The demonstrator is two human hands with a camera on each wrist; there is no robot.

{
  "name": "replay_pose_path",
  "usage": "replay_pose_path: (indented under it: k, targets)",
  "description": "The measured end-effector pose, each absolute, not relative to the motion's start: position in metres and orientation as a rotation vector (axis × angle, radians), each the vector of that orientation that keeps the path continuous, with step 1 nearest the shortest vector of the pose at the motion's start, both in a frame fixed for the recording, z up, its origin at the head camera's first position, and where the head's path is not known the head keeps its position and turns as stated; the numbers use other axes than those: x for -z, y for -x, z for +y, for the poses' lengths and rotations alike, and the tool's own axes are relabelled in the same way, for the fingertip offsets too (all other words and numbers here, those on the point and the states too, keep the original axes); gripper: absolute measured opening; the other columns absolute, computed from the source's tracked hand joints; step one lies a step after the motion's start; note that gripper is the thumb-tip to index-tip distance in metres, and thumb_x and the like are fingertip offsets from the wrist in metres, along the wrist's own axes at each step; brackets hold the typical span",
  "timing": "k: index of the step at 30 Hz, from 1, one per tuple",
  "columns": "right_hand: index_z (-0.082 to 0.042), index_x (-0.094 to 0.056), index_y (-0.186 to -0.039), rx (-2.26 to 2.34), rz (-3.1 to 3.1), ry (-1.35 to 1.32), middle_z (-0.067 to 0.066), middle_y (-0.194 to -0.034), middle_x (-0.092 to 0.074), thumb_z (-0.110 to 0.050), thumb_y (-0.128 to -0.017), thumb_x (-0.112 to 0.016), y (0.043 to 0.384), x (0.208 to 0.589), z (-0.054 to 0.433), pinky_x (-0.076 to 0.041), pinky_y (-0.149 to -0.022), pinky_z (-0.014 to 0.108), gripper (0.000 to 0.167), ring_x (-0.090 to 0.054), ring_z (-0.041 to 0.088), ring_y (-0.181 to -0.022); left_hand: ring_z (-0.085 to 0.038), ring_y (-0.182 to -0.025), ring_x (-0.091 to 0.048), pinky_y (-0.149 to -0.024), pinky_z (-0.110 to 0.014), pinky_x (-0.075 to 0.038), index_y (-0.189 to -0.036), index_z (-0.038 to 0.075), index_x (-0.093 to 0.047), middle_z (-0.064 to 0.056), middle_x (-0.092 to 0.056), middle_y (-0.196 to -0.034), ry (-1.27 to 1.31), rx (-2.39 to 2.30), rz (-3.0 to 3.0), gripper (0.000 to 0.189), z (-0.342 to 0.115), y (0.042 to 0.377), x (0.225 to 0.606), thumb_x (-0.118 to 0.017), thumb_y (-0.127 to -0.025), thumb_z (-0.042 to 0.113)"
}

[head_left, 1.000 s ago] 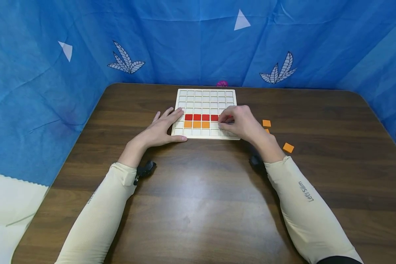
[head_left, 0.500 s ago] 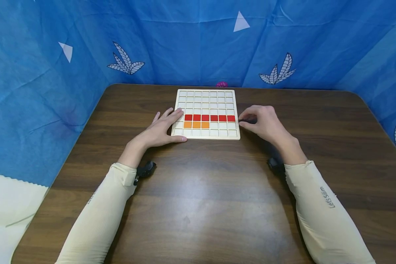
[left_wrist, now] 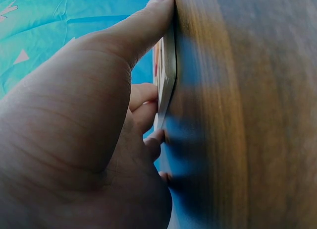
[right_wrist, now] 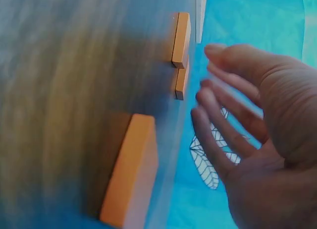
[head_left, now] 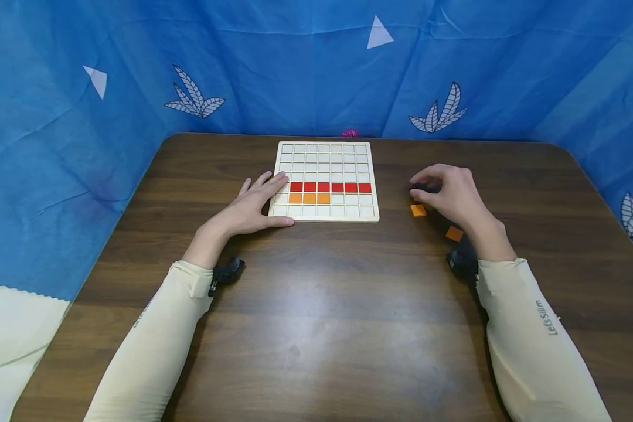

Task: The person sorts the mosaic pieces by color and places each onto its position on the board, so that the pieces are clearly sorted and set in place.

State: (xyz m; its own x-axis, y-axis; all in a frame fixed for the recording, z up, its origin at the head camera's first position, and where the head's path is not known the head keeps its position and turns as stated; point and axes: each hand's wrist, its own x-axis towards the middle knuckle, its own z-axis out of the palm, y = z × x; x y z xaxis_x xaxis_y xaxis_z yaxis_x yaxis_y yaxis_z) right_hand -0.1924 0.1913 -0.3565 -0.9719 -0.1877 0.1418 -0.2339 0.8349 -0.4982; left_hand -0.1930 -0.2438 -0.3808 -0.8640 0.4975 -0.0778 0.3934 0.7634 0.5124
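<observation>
A pale gridded board (head_left: pixel 349 210) lies on the table, with a row of several red tiles (head_left: pixel 323 187) and three orange tiles (head_left: pixel 309 198) in the row below. My left hand (head_left: pixel 248 208) rests at the board's left side, fingers spread over that edge and thumb on the near corner; the left wrist view shows the thumb (left_wrist: pixel 148 28) against the rim. To the right of the board, my right hand (head_left: pixel 456 196) hovers over loose orange tiles, thumb and fingers bent and apart with nothing between them. The right wrist view shows three loose tiles, the closest tile (right_wrist: pixel 131 172) largest.
One loose orange tile (head_left: pixel 418 210) lies below the right fingertips, another orange tile (head_left: pixel 454 234) beside the right wrist. A blue patterned cloth (head_left: pixel 295 70) hangs behind the brown wooden table (head_left: pixel 306 328). Dark wrist cameras (head_left: pixel 227 271) sit below both wrists.
My right hand has left the board and moved right to the loose orange tiles, uncovering the right end of the red row. The left hand stays on the board; the view shifts slightly.
</observation>
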Motion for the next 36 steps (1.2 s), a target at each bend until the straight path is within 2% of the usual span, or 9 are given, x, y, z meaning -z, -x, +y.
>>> replay_pose_path:
  k: [3,7,14,21,36]
  targets:
    - [-0.007,-0.074,-0.127,-0.810,-2.951,-0.278,0.020,-0.129,-0.068,-0.025,-0.097,-0.078,0.193,0.357,0.196,-0.054,-0.102,0.060,0.035,-0.064,0.040,-0.113,-0.031,-0.166,-0.003,-0.131,-0.061,0.005,-0.169,0.014,-0.024,-0.003,-0.017,-0.178,-0.702,-0.727,2.751,0.101,-0.244,0.194,0.381,-0.077,-0.093,0.053]
    - [-0.007,-0.072,-0.130,-0.825,-2.974,-0.266,0.021,-0.128,-0.068,-0.029,-0.098,-0.077,0.193,0.358,0.200,-0.053,-0.101,0.061,0.039,-0.062,0.041,-0.113,-0.031,-0.166,-0.003,-0.130,-0.062,0.004,-0.169,0.014,-0.025,-0.003,-0.017,-0.178,-0.703,-0.718,2.755,0.101,-0.244,0.194,0.382,-0.077,-0.093,0.053]
    - [-0.006,-0.069,-0.134,-0.892,-3.012,-0.313,0.020,-0.128,-0.069,-0.015,-0.095,-0.073,0.192,0.356,0.204,-0.050,-0.106,0.060,0.040,-0.060,0.038,-0.115,-0.031,-0.166,-0.003,-0.131,-0.061,0.004,-0.169,0.014,-0.025,-0.002,-0.016,-0.178,-0.700,-0.713,2.752,0.101,-0.244,0.194,0.383,-0.077,-0.093,0.054]
    - [-0.006,-0.065,-0.139,-0.957,-3.047,-0.332,0.020,-0.128,-0.068,-0.005,-0.092,-0.078,0.193,0.355,0.204,-0.047,-0.111,0.061,0.048,-0.059,0.039,-0.118,-0.031,-0.165,-0.003,-0.131,-0.061,0.004,-0.169,0.014,-0.025,-0.003,-0.017,-0.178,-0.694,-0.720,2.754,0.101,-0.243,0.193,0.381,-0.078,-0.092,0.053]
    - [-0.005,-0.066,-0.135,-0.943,-3.012,-0.293,0.019,-0.121,-0.072,-0.005,-0.094,-0.076,0.194,0.357,0.194,-0.051,-0.107,0.060,0.042,-0.064,0.038,-0.112,-0.031,-0.166,-0.003,-0.131,-0.060,0.005,-0.169,0.013,-0.024,-0.003,-0.016,-0.178,-0.689,-0.712,2.754,0.101,-0.243,0.193,0.381,-0.077,-0.093,0.052]
